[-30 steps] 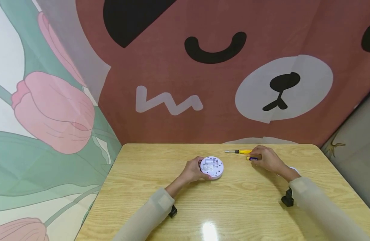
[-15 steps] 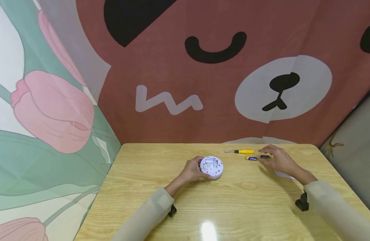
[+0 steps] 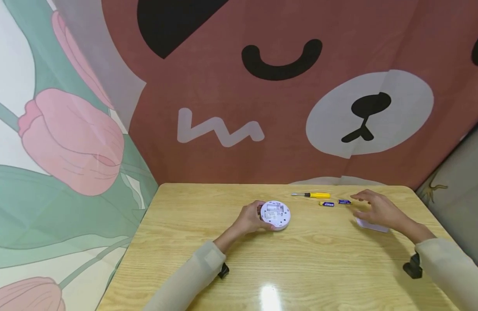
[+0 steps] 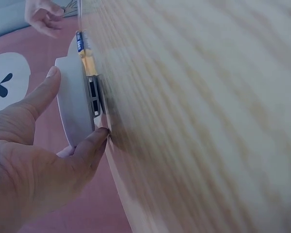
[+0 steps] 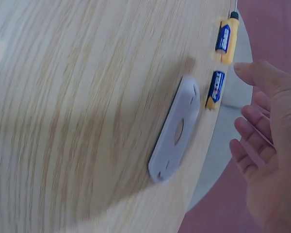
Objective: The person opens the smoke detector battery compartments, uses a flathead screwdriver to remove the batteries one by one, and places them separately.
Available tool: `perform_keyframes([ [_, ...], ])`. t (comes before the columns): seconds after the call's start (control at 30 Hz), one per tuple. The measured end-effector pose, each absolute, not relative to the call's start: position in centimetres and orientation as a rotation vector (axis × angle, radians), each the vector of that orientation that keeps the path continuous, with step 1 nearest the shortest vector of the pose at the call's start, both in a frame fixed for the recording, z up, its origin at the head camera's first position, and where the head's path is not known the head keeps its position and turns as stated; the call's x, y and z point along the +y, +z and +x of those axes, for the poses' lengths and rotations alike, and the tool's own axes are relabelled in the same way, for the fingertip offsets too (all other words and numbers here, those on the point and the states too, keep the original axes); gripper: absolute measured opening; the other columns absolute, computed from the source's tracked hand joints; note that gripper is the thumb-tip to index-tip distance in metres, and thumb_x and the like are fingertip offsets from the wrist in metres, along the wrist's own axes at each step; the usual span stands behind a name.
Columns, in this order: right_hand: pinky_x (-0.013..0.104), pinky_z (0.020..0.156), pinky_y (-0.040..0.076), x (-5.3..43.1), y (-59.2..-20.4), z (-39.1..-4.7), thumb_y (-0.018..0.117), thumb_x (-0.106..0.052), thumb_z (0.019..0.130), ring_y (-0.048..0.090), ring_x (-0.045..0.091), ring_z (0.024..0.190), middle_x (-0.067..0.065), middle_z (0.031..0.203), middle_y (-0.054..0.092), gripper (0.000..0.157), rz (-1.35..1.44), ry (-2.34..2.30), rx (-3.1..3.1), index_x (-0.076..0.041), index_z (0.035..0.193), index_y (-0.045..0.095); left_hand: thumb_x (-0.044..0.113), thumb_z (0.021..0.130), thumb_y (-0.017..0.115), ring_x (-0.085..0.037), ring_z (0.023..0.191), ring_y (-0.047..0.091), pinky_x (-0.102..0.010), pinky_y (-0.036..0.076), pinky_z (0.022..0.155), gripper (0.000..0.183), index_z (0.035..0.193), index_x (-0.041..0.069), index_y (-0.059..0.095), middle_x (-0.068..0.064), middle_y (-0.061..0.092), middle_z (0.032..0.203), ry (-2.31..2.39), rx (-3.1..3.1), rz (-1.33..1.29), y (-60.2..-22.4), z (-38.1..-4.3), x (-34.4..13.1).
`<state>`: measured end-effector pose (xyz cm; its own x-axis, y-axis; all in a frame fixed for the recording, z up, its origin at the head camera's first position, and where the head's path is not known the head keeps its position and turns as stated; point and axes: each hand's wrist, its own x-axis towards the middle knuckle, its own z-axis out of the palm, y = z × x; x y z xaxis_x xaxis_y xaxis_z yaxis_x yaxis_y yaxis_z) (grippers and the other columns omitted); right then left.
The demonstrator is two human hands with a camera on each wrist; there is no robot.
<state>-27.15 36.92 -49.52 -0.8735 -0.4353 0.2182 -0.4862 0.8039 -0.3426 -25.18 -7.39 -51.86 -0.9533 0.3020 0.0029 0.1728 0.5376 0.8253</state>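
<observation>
My left hand (image 3: 250, 219) grips a round white smoke alarm (image 3: 275, 215) by its left side, thumb and fingers round its edge. Its underside faces up, with an uncovered battery bay. In the left wrist view the alarm's white casing (image 4: 73, 99) stands between the thumb and fingers, close to the wood. My right hand (image 3: 380, 211) hovers with loose, spread fingers and holds nothing. Just left of it lies one blue-and-yellow battery (image 3: 344, 201), with a second battery (image 3: 326, 204) farther left. Below the right hand lies a white mounting plate (image 5: 179, 126) with a central hole, partly hidden in the head view.
A yellow-handled screwdriver (image 3: 320, 195) lies behind the batteries, near the back edge of the wooden table (image 3: 301, 259). A wall covering with a printed bear (image 3: 278, 164) rises directly behind the table, and a tulip print (image 3: 71, 142) is at the left.
My right hand has let go of a battery, leaving it beside the other, and drawn back to the right. More of the mounting plate shows. The left hand keeps its grip on the alarm.
</observation>
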Motion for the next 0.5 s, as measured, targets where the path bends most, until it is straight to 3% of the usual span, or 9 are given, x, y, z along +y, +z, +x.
perform_keyframes([
  [0.33,0.047,0.077,0.059,39.4,-49.5,-26.6,0.098,-0.03,0.074,0.067,0.038,0.102,0.023,0.12,0.07,0.074,0.813,0.529,-2.927,0.01,0.13,0.068,0.013,0.074,0.099,-0.031,0.124,0.067,-0.039,0.056,0.105,0.08,0.142,-0.001,0.058,-0.017,0.069,0.134,1.412,2.602,0.398,-51.8,-25.1,-7.5],
  [0.5,0.054,0.082,0.059,40.0,-49.8,-26.4,0.1,-0.03,0.07,0.068,0.043,0.105,0.025,0.118,0.07,0.078,0.82,0.497,-2.95,0.012,0.127,0.068,0.013,0.075,0.099,-0.031,0.125,0.067,-0.038,0.056,0.104,0.08,0.142,-0.002,0.058,-0.017,0.069,0.135,1.412,2.593,0.404,-51.7,-25.0,-7.6],
])
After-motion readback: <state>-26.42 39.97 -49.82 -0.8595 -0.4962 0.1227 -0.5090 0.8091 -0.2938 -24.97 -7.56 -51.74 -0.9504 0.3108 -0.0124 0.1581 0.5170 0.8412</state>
